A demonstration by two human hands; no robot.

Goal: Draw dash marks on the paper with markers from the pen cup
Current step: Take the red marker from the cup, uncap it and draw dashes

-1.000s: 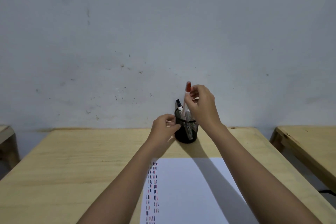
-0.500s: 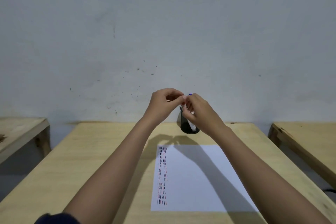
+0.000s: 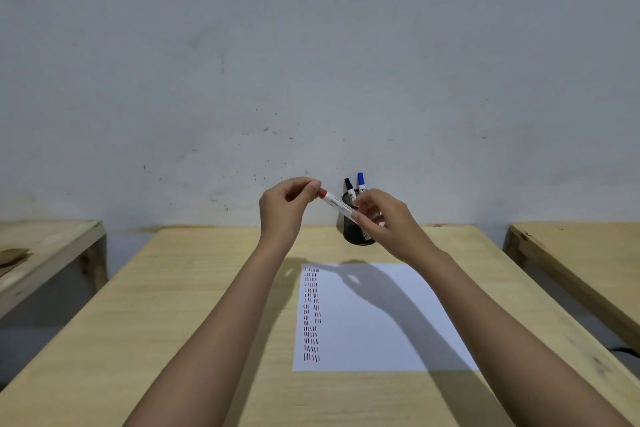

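Note:
A white marker with a red cap [image 3: 335, 202] hangs slanted in the air between my two hands. My left hand [image 3: 284, 208] pinches the red cap end with thumb and forefinger. My right hand [image 3: 384, 220] grips the white barrel lower down. Behind my right hand stands the black mesh pen cup [image 3: 356, 234], partly hidden, with a black-capped marker [image 3: 349, 186] and a blue-capped marker [image 3: 361, 181] sticking out. The white paper [image 3: 377, 319] lies on the wooden table [image 3: 194, 305], with columns of red, black and blue dash marks [image 3: 311, 314] down its left edge.
A grey wall stands right behind the table. Another wooden table [image 3: 45, 253] is at the left and one more [image 3: 585, 260] at the right, each across a gap. A dark cable [image 3: 623, 352] lies on the floor at the right.
My right hand lifted the red-capped marker out of the cup. My left hand left the cup and took hold of the cap end. The view has tilted downward.

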